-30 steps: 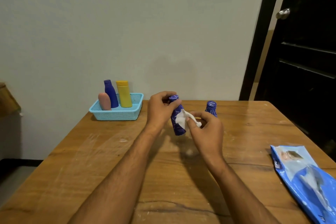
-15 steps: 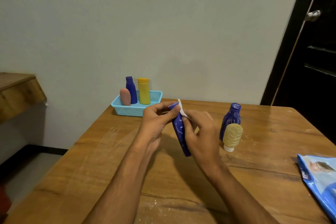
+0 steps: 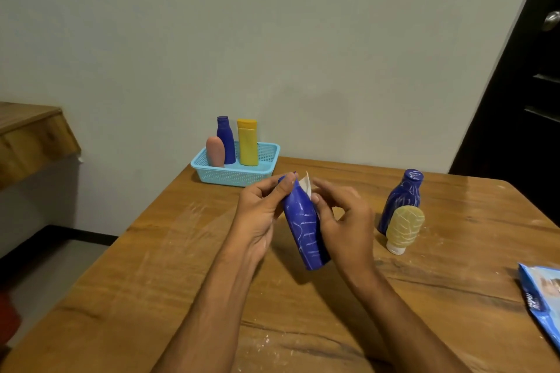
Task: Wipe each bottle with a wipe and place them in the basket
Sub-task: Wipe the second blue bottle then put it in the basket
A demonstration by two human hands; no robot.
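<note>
Head view: white-streaked blue bottle (image 3: 304, 227)

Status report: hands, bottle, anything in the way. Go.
Left hand grips blue bottle at its cap end. Right hand presses wipe against the neck. Two marked bottles wait on table; path to basket open.

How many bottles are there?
6. Pink bottle, plain blue bottle and yellow bottle stand in the turquoise basket; streaked blue bottle in hands; another streaked blue and beige bottle on table. None seem hidden.
</note>
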